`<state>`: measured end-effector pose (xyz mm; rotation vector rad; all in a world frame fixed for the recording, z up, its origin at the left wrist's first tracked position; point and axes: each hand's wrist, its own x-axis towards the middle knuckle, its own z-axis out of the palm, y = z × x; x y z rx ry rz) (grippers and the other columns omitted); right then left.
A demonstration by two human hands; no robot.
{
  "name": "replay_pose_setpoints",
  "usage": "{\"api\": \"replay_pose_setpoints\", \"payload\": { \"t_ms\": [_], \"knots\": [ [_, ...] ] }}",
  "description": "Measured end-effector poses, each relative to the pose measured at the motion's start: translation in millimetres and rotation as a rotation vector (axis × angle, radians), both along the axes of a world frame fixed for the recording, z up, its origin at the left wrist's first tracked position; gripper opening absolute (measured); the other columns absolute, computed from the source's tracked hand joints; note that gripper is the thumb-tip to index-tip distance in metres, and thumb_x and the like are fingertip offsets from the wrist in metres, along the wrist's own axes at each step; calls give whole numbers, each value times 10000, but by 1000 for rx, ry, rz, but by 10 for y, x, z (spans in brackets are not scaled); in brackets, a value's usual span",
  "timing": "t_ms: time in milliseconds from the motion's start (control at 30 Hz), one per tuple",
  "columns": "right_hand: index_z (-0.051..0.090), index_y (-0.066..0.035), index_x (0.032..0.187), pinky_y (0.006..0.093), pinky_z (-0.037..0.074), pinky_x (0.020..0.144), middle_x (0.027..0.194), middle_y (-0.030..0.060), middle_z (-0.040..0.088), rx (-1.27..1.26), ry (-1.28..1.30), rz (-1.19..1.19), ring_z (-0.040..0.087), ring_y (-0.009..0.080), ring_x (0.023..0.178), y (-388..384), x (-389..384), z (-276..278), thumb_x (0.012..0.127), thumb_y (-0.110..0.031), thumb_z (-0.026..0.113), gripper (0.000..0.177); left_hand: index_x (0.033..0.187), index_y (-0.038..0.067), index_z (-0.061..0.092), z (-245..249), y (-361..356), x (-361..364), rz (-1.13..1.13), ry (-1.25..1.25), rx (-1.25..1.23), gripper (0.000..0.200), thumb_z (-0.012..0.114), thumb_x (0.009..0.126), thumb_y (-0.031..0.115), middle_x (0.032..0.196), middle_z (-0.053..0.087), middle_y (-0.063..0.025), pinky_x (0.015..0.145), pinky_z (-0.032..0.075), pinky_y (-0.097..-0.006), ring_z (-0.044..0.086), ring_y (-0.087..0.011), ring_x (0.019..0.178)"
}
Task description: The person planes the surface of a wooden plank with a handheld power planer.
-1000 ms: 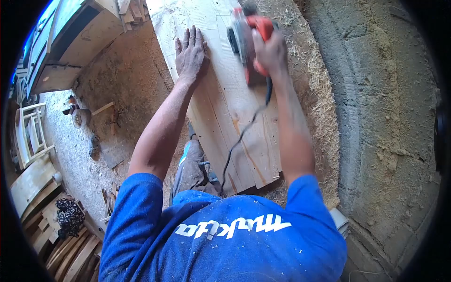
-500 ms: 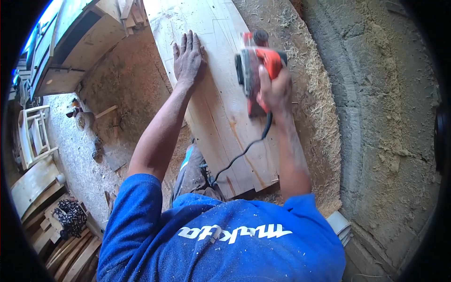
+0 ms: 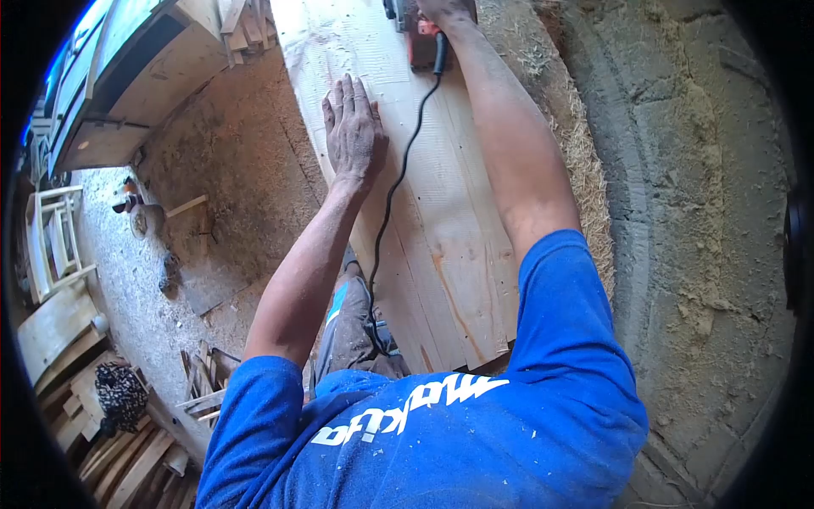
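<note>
A wide pale wooden board stretches away from my body, with fine ripple marks across its surface. My left hand lies flat on its left side, fingers stretched out and pointing away from me. At the top edge of the view, my right hand is closed around the handle of a red and black electric planer. The planer rests on the far part of the board and is partly cut off by the frame. Its black cord runs back along the board toward my legs.
Curly wood shavings line the right side, beside a rough grey wall. Offcuts are stacked at lower left under a dark speckled cloth. A wooden cabinet-like piece and a power tool are on the left.
My right arm has stretched forward, pushing the planer along the board to the top of the view. The cord has drawn out straighter. My left hand remains flat on the board.
</note>
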<state>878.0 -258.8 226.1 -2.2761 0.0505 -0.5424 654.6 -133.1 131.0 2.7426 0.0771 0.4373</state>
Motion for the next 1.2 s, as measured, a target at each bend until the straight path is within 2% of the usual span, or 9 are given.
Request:
{"api": "replay_pose_setpoints", "payload": {
  "t_ms": [133, 200, 267, 333, 567, 700, 800, 1033, 1200],
  "knots": [
    [633, -89, 1276, 517, 552, 943, 1210, 256, 697, -44, 189, -12, 693, 453, 1081, -97, -503, -38, 922, -495, 640, 538, 1519, -100, 383, -2, 156, 50, 62, -85, -112, 559, 387, 1034, 179, 1608, 371, -263, 1286, 145, -469, 274, -373, 1545],
    [694, 35, 994, 452, 593, 709, 797, 194, 702, -94, -39, 73, 746, 315, 762, -176, -1101, -64, 931, -278, 642, 323, 1508, -110, 394, -105, 412, 218, 46, -90, -8, 596, 436, 939, 62, 1596, 382, -280, 1284, 197, -457, 296, -380, 1535],
    [687, -46, 1147, 443, 572, 852, 997, 190, 720, 193, 17, 220, 718, 312, 943, -227, -1848, 3, 954, -192, 597, 258, 1514, -97, 395, -103, 755, 439, 5, -107, 15, 594, 421, 931, 17, 1605, 369, -274, 1288, 195, -439, 270, -376, 1547],
    [639, 15, 1092, 439, 552, 665, 835, 177, 701, 98, 52, 226, 720, 294, 742, -340, -2593, -2, 945, -233, 630, 288, 1528, -78, 390, -205, 978, 559, -23, -144, 45, 599, 414, 935, 10, 1610, 368, -263, 1288, 195, -427, 262, -370, 1551],
    [553, 26, 1259, 452, 553, 738, 925, 210, 698, 336, 430, 100, 725, 379, 826, -195, -4937, 193, 947, -228, 648, 414, 1541, -21, 407, -231, 964, 577, 49, -285, -873, 503, 388, 1065, 140, 1603, 405, -223, 1257, 262, -365, 320, -310, 1533],
    [557, 6, 1218, 462, 551, 692, 917, 218, 690, 340, 468, 156, 720, 412, 794, 94, -4817, 289, 946, -234, 648, 374, 1518, -69, 419, -255, 1040, 586, 23, -410, -1028, 488, 369, 1102, 181, 1637, 358, -206, 1247, 269, -344, 334, -262, 1525],
    [556, -13, 1215, 487, 547, 715, 915, 230, 684, 280, 319, 243, 710, 432, 812, 356, -4208, 270, 944, -230, 645, 358, 1583, -118, 142, -94, 1081, 537, -112, -405, -1786, 618, 320, 1131, 263, 1618, 341, -272, 1255, 281, -393, 379, -312, 1498],
    [582, 29, 1287, 477, 530, 905, 1098, 262, 696, 297, 222, 319, 694, 425, 1027, 1018, -2707, 232, 943, -214, 627, 424, 1549, -128, 202, -254, 1854, 403, 159, -474, -1909, 578, 312, 1138, 262, 1567, 393, -296, 1242, 363, -425, 442, -363, 1446],
    [649, 22, 1164, 466, 562, 760, 858, 224, 711, 296, 80, 365, 724, 363, 790, 1449, -1694, 178, 918, -237, 626, 358, 1558, -122, 200, -580, 2428, 101, 422, -563, -1959, 583, 278, 1142, 280, 1573, 388, -292, 1252, 342, -428, 411, -362, 1469]
  ]
}}
